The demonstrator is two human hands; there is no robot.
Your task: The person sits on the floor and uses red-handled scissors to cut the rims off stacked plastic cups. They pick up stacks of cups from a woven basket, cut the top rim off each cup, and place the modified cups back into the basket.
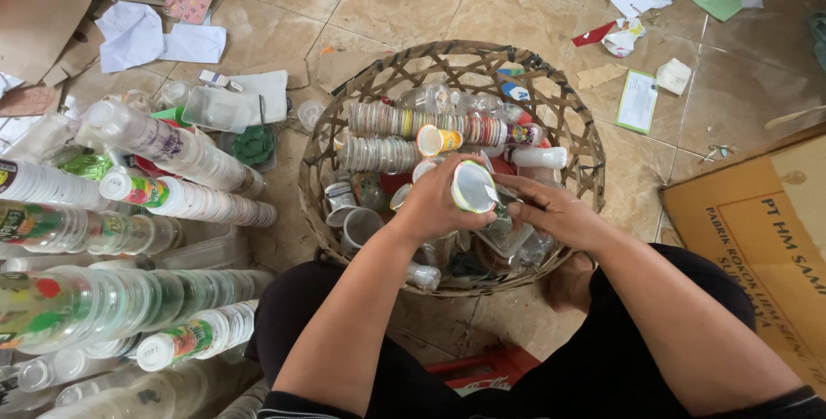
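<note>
Hands meet over the basket: your left hand grips a cup (mouth toward you), your right hand pinches its rim; stacked cups lie nearby.

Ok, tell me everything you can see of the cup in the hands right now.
The cup is small, of thin plastic, with a yellow-green rim around a pale, silvery round face turned up toward the camera. It is tilted, held over the woven basket. The left hand wraps its body from the side; the right hand meets its rim with the fingertips. Whether that face is a foil seal or the inside cannot be told.
</note>
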